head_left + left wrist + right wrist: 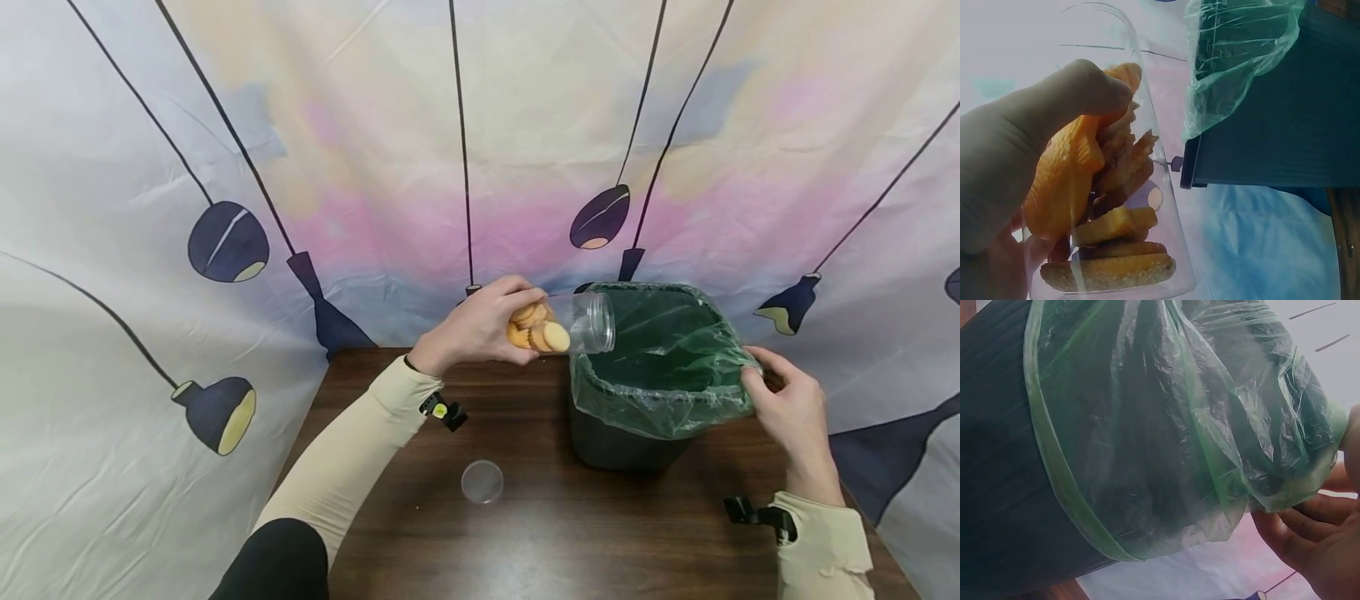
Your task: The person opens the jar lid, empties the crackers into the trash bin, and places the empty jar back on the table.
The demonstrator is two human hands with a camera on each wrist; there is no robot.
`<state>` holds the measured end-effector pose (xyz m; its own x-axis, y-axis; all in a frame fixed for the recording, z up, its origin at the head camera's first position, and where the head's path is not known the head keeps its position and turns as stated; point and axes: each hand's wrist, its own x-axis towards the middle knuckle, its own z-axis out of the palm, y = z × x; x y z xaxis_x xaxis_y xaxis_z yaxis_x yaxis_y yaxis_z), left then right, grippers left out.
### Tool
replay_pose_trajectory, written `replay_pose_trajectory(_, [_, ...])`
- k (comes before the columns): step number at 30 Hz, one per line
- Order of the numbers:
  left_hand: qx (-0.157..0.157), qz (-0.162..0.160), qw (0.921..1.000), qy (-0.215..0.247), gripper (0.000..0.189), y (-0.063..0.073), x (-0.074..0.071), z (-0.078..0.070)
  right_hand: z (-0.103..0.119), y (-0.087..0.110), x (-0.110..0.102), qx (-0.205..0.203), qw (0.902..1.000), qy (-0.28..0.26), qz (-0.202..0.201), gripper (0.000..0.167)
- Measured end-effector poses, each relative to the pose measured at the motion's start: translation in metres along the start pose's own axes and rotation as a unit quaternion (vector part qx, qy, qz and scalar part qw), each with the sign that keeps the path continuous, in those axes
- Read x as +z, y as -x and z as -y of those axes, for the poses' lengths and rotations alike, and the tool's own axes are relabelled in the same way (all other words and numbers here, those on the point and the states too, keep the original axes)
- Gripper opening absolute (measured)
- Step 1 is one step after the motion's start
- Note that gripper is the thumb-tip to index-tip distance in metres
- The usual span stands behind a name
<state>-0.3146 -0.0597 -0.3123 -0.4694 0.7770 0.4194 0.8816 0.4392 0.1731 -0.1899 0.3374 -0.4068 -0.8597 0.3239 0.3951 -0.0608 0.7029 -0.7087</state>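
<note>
My left hand [480, 325] grips a clear plastic jar [592, 323] that lies on its side in the air. Its open mouth points right and overlaps the left rim of the trash bin [626, 446]. Round golden cookies [553, 337] are bunched at the jar's closed end, and the left wrist view shows the thumb across the jar in front of them [1119, 250]. A thin green trash bag [667, 408] lines the dark bin and folds over its rim. On the right side, my right hand [791, 412] pinches the bag's edge between thumb and fingers.
A round clear lid [482, 482] lies on the dark wooden table [540, 542], left of the bin. Right behind the table hangs a cloth backdrop [390, 225] printed with lamps. Dark wrist cameras [444, 411] are strapped at both sleeves.
</note>
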Motion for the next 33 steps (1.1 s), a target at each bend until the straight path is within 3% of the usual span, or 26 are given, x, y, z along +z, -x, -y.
replay_pose_trajectory(15, [0.0, 0.016, 0.9977, -0.065, 0.074, -0.009, 0.002, -0.007, 0.0, 0.0, 0.001, 0.0, 1.0, 0.003, -0.006, 0.039])
replay_pose_trajectory(23, [0.015, 0.025, 0.9882, -0.15, 0.079, -0.015, 0.004, -0.014, -0.001, -0.001, 0.001, -0.003, 1.0, 0.001, -0.007, 0.038])
replay_pose_trajectory(33, [0.033, 0.02, 0.9808, -0.191, 0.078, -0.019, 0.007, -0.018, -0.002, 0.0, 0.002, -0.008, 0.9999, -0.002, -0.011, 0.038])
